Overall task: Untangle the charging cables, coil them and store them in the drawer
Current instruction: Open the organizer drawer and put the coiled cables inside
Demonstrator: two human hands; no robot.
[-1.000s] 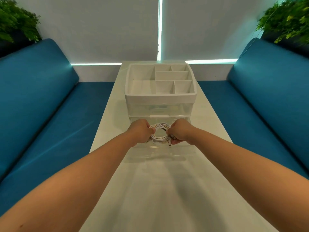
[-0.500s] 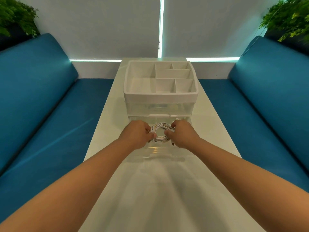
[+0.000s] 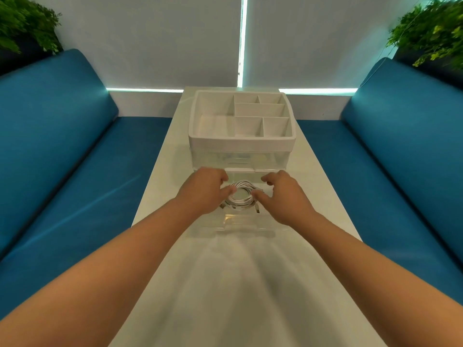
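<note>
Room: we see grey blinds (image 3: 175, 41) across the top of the frame, with bright strips of light at their lower edge and down the middle.
Seats: blue benches (image 3: 62, 136) run along the left and right sides, and green plants (image 3: 426, 33) fill both upper corners.
Table: a long white table (image 3: 225, 284) stretches from the bottom centre up to the blinds.
Organizer: a white organizer (image 3: 241, 142) stands at the centre of the frame, its top divided into open compartments.
Drawer: the clear drawer (image 3: 240, 222) is pulled out toward us, just below the organizer's front.
Cables: the white cables (image 3: 241, 199) lie coiled in a ring inside the drawer, at the frame's centre, plug ends poking out at the lower edge of the coil.
Left hand (image 3: 204, 190): we hold it over the coil's left side, fingers loosely curled, thumb tip against the coil; nothing is grasped.
Right hand (image 3: 285, 196): we hold it over the coil's right side, fingers spread and relaxed, thumb tip touching the coil; nothing is grasped.
</note>
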